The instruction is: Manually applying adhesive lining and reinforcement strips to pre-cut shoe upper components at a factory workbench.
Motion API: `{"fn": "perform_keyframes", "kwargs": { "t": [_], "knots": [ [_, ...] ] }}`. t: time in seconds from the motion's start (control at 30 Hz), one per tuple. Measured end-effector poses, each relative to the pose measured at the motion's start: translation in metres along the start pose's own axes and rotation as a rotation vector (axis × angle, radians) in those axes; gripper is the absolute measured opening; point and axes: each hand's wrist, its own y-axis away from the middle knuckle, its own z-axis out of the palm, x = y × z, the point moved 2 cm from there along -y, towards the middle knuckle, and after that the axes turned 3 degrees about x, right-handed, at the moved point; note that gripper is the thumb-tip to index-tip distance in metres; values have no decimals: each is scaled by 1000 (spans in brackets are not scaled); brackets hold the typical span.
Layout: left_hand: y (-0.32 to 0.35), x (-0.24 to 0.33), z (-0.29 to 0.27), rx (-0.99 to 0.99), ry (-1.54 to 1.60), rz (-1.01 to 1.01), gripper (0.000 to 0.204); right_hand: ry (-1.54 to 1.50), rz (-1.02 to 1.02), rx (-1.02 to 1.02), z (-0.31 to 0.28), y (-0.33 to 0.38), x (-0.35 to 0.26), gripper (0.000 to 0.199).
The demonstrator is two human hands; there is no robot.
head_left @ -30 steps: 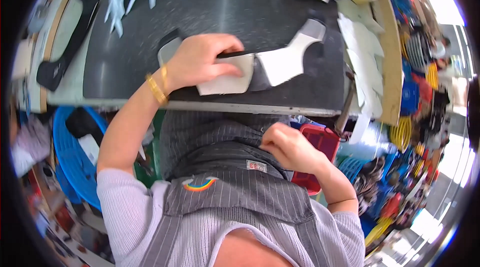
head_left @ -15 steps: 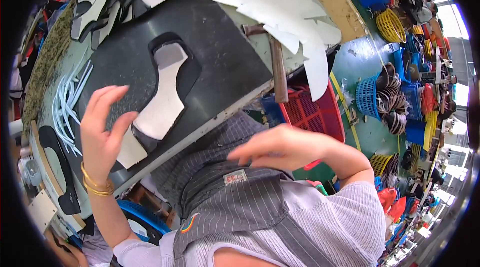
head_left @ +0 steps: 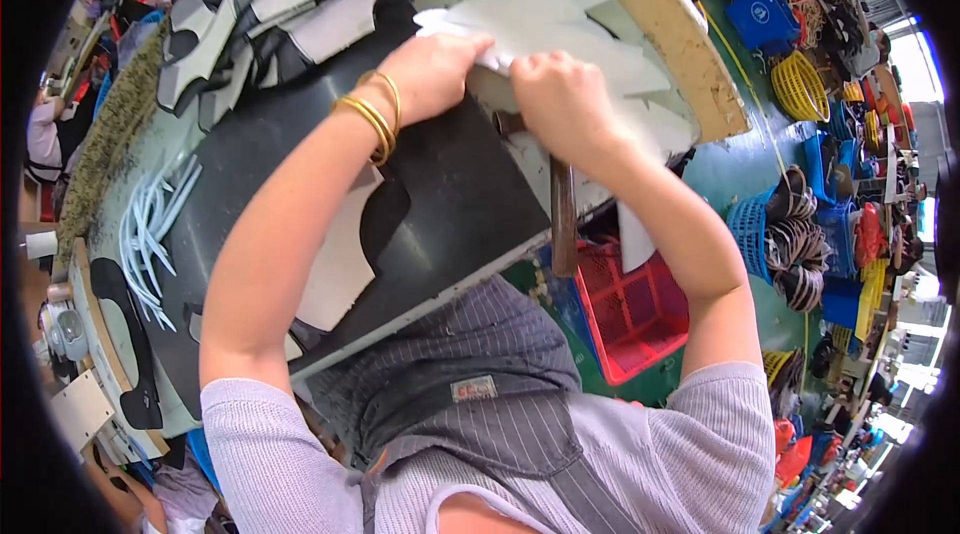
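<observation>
Both my hands are at the near edge of a pile of thin white cut sheets (head_left: 550,9) on the far side of the table. My left hand (head_left: 432,72), with gold bangles at the wrist, is closed on the edge of one white sheet (head_left: 494,61). Fingers curled, my right hand (head_left: 565,94) grips the same sheet just to the right. Below the right hand lies a hammer (head_left: 564,224), its wooden handle jutting past the table edge. A pale curved cut piece (head_left: 340,269) with black backing rests on the black mat (head_left: 455,199), partly hidden by my left forearm.
Grey-and-black cut pieces (head_left: 330,19) are stacked at the far left. Pale blue strips (head_left: 150,234) lie at the mat's left. A red plastic basket (head_left: 622,364) stands below the table edge. Blue and yellow baskets (head_left: 800,92) line the floor at right.
Both hands have moved up and away from me to the white sheets and closed on one. My left forearm now crosses over the curved piece on the mat.
</observation>
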Motion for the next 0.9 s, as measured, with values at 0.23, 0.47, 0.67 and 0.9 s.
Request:
{"fn": "perform_keyframes", "kwargs": {
  "t": [0.23,0.47,0.67,0.9],
  "knots": [
    [-6,9,-2,-80,-132,0,26,-1045,793,760,-56,43,101,22],
    [28,42,-19,423,-9,14,56,-593,660,1248,-105,76,63,24],
    [146,143,-55,272,1380,-386,35,-278,-481,574,-82,118,-95,23],
    [276,149,-102,307,1197,-724,32,-788,-411,118,-97,56,-106,36]
  ]
}}
